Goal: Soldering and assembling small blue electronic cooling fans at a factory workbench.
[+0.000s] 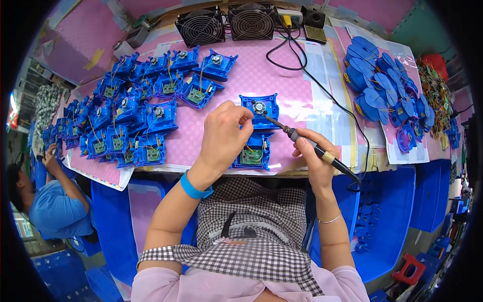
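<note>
one soldering iron (328, 157) (and two fans (201, 27))

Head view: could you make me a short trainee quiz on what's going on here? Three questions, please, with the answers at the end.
1. Multiple choice: which hand holds the iron?
A) the left only
B) the right only
C) both

2. True or false: the iron points toward a blue housing.

3. Count: how many black fans stand at the back of the table?

Key:
1. B, the right hand.
2. True.
3. Two.
</note>
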Demonstrator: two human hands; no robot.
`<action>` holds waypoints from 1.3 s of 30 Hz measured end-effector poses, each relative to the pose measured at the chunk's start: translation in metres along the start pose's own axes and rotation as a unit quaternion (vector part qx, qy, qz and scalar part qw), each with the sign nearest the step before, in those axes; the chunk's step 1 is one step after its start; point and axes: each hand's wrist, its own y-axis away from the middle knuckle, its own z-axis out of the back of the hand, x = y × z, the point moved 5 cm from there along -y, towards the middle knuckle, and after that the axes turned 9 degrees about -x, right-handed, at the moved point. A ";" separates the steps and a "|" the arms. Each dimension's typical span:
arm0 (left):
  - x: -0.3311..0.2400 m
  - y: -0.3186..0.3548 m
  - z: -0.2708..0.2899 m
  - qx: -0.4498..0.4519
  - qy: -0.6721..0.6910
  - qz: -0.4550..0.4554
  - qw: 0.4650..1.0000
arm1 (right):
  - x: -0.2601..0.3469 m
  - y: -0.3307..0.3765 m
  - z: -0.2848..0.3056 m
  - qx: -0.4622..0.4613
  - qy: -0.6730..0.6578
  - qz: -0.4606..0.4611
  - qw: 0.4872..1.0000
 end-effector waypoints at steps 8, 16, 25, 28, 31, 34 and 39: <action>0.004 -0.005 -0.006 0.017 -0.008 0.006 1.000 | -0.005 -0.004 -0.006 0.000 -0.020 -0.006 1.000; 0.005 -0.006 -0.010 0.023 -0.013 0.003 1.000 | 0.000 -0.004 -0.006 0.010 0.037 0.043 0.998; -0.022 -0.003 -0.006 0.030 -0.094 -0.079 0.992 | 0.013 -0.022 0.023 -0.042 0.051 0.047 0.997; -0.023 -0.004 -0.016 0.037 -0.121 -0.079 0.989 | 0.010 -0.028 0.018 -0.017 0.054 0.052 0.997; -0.019 -0.005 -0.026 0.055 -0.125 -0.076 0.988 | 0.009 -0.029 0.013 0.003 0.063 0.081 0.995; -0.015 -0.006 -0.031 0.066 -0.120 -0.074 0.988 | 0.008 -0.030 0.011 0.013 0.067 0.092 0.993; -0.015 -0.007 -0.032 0.062 -0.099 -0.077 0.990 | 0.007 -0.030 0.010 0.019 0.068 0.087 0.994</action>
